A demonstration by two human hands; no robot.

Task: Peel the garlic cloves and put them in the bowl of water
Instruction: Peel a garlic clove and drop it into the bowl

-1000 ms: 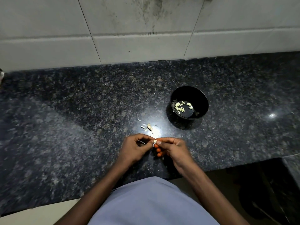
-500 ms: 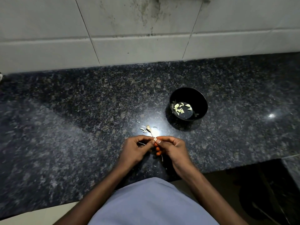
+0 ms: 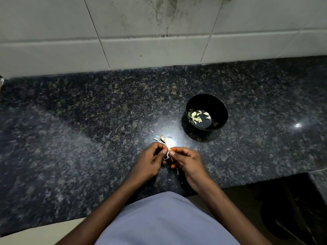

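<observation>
A small pale garlic clove (image 3: 169,150) is pinched between the fingertips of my left hand (image 3: 150,162) and my right hand (image 3: 188,160), just above the dark granite counter (image 3: 88,129) near its front edge. Thin strips of skin hang below the fingers. A black bowl (image 3: 219,106) of water stands beyond and to the right of my hands, with several peeled cloves (image 3: 196,116) lying in it. A little heap of garlic skins and stem (image 3: 162,138) lies on the counter just beyond my hands.
A white tiled wall (image 3: 159,41) runs along the back of the counter. The counter's front edge steps back at the right, over a dark floor area (image 3: 292,209). My light blue shirt (image 3: 164,221) fills the bottom middle.
Both hands stay together on the clove; the fingertips have shifted slightly as they work at the skin. The bowl and skins have not moved.
</observation>
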